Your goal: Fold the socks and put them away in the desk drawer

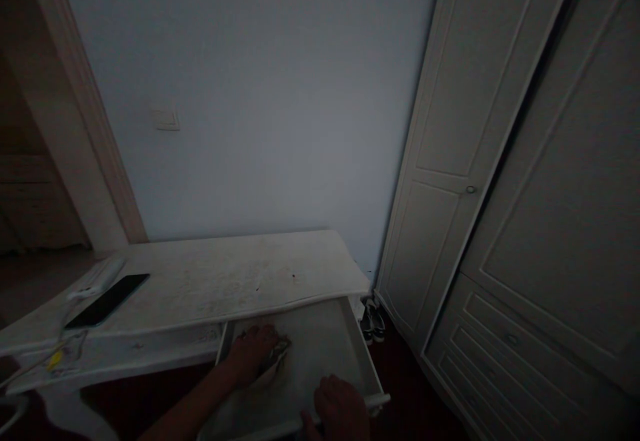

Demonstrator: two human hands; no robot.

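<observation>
A white desk [215, 274] stands against the wall with its right-hand drawer [367, 367] pulled out. My left hand [253, 351] reaches inside the drawer, its fingers curled over a small dark patterned item [277, 357] I cannot make out. My right hand [340, 407] rests closed on the drawer's front edge. The light is dim.
A dark phone [107, 301] and a white remote-like device [97, 279] lie on the desk's left end. A tall white wardrobe [500, 194] stands to the right. A pair of shoes [373, 321] sits on the floor between desk and wardrobe. A wall switch [166, 119] is above.
</observation>
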